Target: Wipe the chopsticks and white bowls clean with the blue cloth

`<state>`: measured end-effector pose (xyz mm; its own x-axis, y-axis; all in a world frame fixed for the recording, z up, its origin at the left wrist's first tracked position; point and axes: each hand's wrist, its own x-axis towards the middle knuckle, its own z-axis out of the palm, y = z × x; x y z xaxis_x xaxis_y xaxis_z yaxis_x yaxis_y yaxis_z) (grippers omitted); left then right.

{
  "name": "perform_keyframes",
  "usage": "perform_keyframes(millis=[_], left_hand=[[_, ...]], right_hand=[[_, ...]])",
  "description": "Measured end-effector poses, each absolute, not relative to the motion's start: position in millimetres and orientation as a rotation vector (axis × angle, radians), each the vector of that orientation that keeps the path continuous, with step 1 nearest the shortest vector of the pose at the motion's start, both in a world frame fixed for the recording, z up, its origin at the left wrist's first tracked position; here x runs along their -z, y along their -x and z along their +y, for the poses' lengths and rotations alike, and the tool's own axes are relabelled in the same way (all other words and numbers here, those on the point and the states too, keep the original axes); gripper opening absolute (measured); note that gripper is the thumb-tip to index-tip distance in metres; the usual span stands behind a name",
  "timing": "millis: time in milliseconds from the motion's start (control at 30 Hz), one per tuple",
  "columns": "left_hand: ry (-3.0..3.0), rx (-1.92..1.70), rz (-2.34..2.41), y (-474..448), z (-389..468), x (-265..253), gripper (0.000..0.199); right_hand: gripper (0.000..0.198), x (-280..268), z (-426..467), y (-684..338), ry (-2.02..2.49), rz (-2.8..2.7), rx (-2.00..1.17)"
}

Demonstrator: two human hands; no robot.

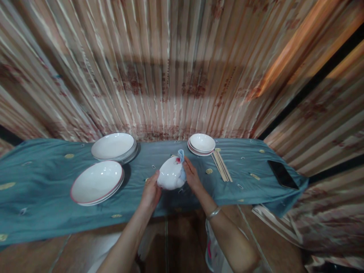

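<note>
A white bowl [170, 173] is held up over the front part of the table, tilted so that its glossy outside faces me. My left hand [151, 191] grips its left edge with the fingers closed. On the other side my right hand [191, 173] presses a light blue cloth [182, 167] against the bowl's right edge. A small red patch shows near the cloth, and I cannot tell whether it is on the bowl or the cloth. The fingertips of both hands are partly hidden behind the bowl.
To the left are a stack of large white plates [113, 147] and, nearer, red-rimmed ones [98, 184]. Small bowls [202, 143] stand stacked at the back right, beside several chopsticks [222, 165]. A black phone [282, 174] lies at the right end of the blue-green tablecloth [244, 189]. Curtains [170, 76] hang behind.
</note>
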<state>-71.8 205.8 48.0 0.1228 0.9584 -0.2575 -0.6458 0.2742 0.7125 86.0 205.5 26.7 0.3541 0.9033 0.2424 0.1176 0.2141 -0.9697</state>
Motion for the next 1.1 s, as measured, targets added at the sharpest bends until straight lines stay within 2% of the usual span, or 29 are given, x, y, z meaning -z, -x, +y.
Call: perform_keyframes(millis=[333, 500, 667, 800, 1100], left_hand=[[-0.385, -1.232, 0.732, 72.4, 207.6, -47.9, 0.025], [-0.283, -1.18, 0.711, 73.8, 212.0, -43.4, 0.036], [-0.162, -1.123, 0.697, 75.6, 212.8, -47.7, 0.045], [-0.062, -1.108, 0.687, 76.5, 215.5, -53.6, 0.048], [-0.02, -1.112, 0.597, 79.6, 223.1, -51.1, 0.053]], right_hand=[[0.046, 7.8, 212.6, -72.0, 1.211, -0.676, -1.011], [0.045, 12.6, 213.2, -63.7, 1.231, -0.648, -0.965], [0.056, 6.6, 209.6, -60.3, 1.325, -0.704, -0.931], [0.066, 7.9, 203.7, -52.0, 1.411, -0.768, -0.933], [0.069, 10.3, 174.9, -31.4, 1.517, -1.091, -0.777]])
